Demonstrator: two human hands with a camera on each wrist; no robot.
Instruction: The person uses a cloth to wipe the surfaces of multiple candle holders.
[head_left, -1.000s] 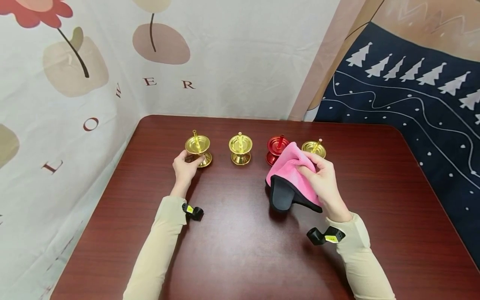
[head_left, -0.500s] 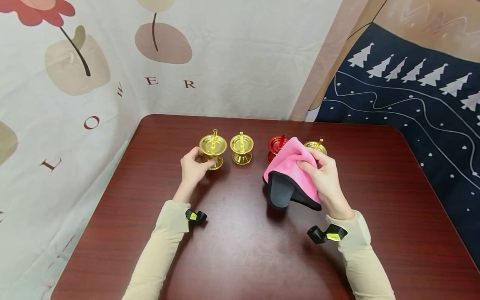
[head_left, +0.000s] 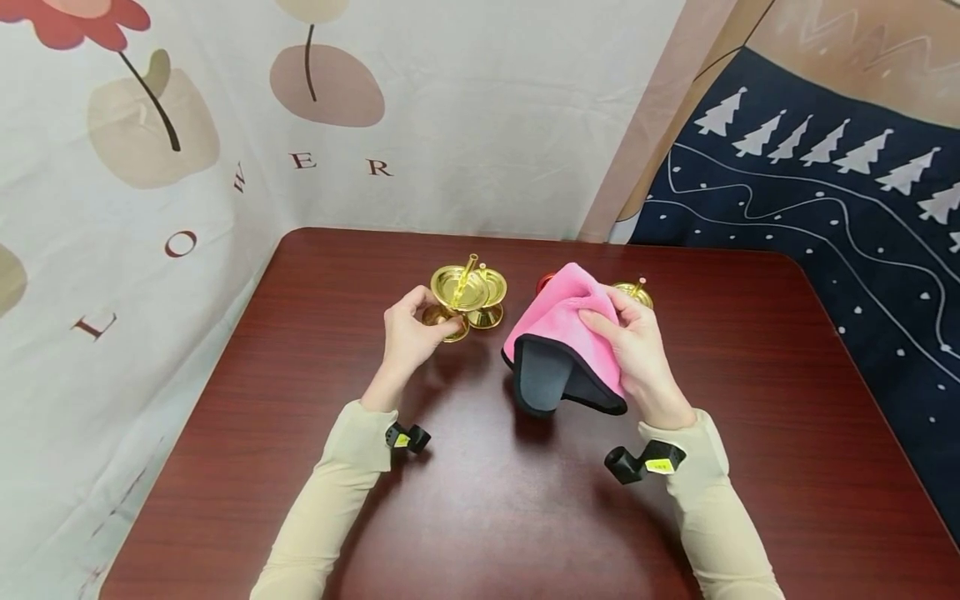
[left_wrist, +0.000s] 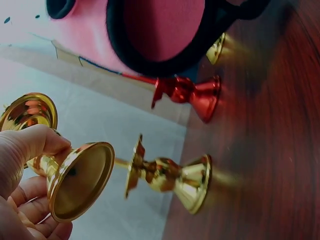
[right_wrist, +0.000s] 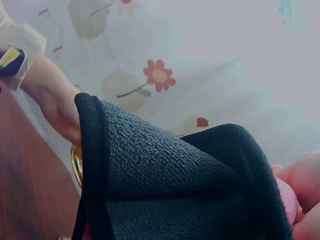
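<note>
My left hand grips a gold candle holder by its stem, between thumb and fingers. It is off the table and tilted; the left wrist view shows its hollow base. In the head view it overlaps a second gold candle holder, which stands upright just behind. My right hand pinches a pink cloth with a dark grey reverse and black edging, hanging folded over the table. Behind the cloth, a red candle holder is mostly hidden in the head view.
Another gold candle holder stands at the right end of the row, partly covered by the right hand. The brown wooden table has its far edge against a pale printed curtain. A dark blue tree-patterned cloth hangs at right.
My left hand has moved right with the gold candle holder, from the row's left end to beside the second one, tilting it. The pink cloth has shifted slightly left, covering more of the red holder.
</note>
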